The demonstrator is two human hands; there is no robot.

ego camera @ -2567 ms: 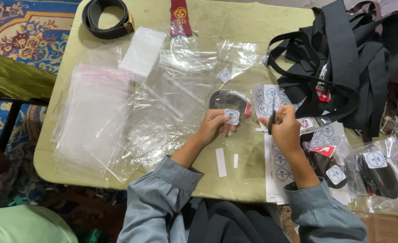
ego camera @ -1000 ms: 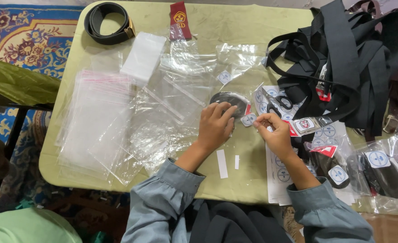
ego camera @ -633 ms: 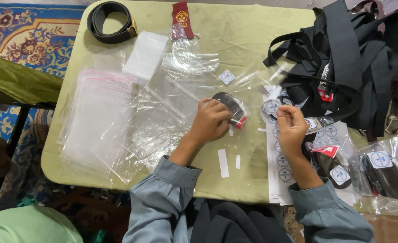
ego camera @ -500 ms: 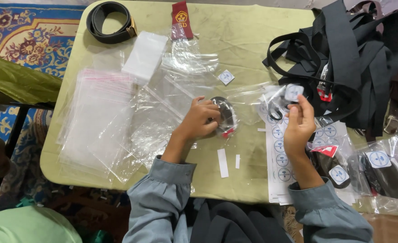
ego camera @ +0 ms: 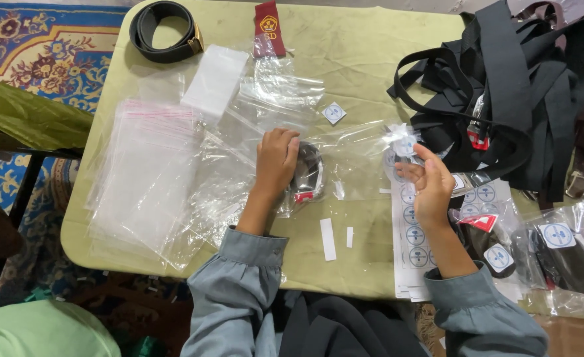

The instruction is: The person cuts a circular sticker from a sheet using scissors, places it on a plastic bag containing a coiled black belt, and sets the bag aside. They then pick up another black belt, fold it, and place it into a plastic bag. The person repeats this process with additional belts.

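The left hand (ego camera: 277, 158) lies palm down, fingers curled over a coiled black belt (ego camera: 307, 173) inside a clear plastic bag (ego camera: 354, 162) near the middle of the table (ego camera: 345, 59). The right hand (ego camera: 427, 182) is raised just right of the bag, fingers loosely pinching a small round sticker (ego camera: 405, 147). Below it a sticker sheet (ego camera: 412, 231) lies at the table's near edge. A pile of black belts (ego camera: 503, 86) fills the far right corner; a stack of empty bags (ego camera: 146, 172) lies by the left edge.

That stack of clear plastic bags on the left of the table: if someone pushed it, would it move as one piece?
Probably not. The clear plastic bags look thin and glossy, so they would likely slide over each other and fan out. Lifted, one would probably droop limply, weighing very little.
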